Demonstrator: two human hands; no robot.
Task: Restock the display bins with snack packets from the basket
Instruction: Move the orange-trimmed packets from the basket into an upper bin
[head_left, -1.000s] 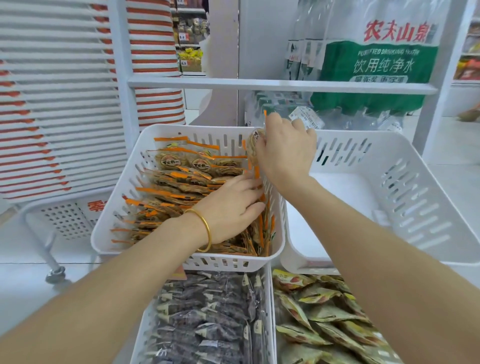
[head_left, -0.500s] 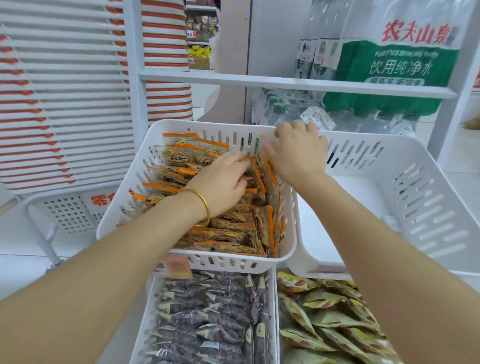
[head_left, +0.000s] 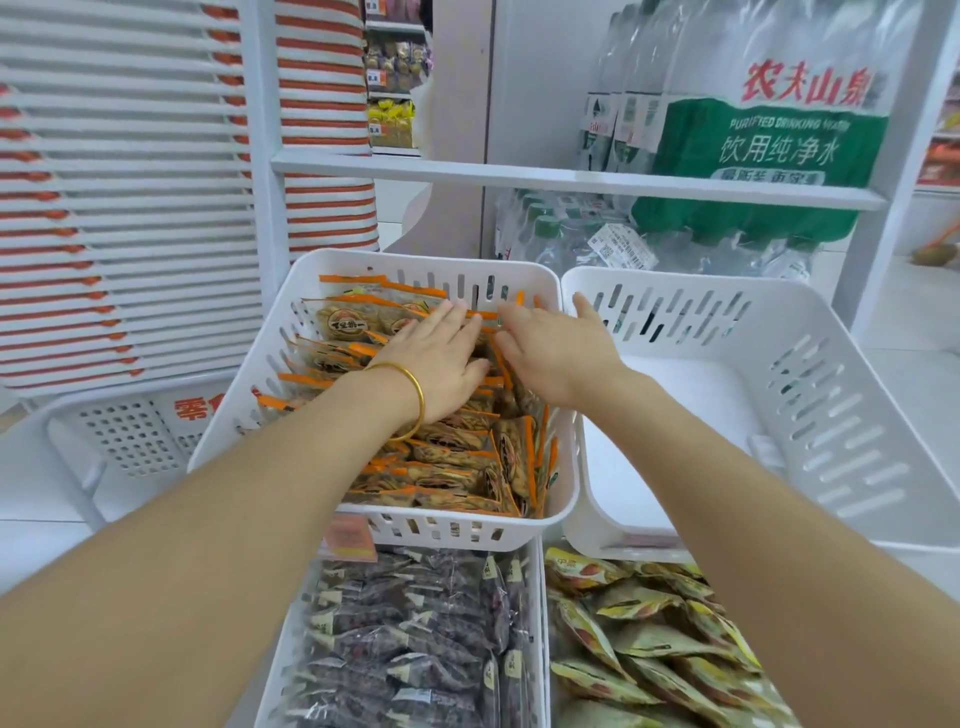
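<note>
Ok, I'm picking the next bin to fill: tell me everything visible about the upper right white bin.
The upper right bin is white plastic with slotted walls and a plain floor, tilted toward the camera, no packets showing inside. It sits beside the orange-packet bin, above the green packets.

White slotted bin (head_left: 415, 258), brown snack packets (head_left: 452, 460) edged in orange, gold bangle (head_left: 420, 402), dark purple packets (head_left: 405, 649), yellow-green packets (head_left: 649, 649), water pack (head_left: 769, 156) green with red lettering, red-and-white striped stack (head_left: 130, 218).
</note>
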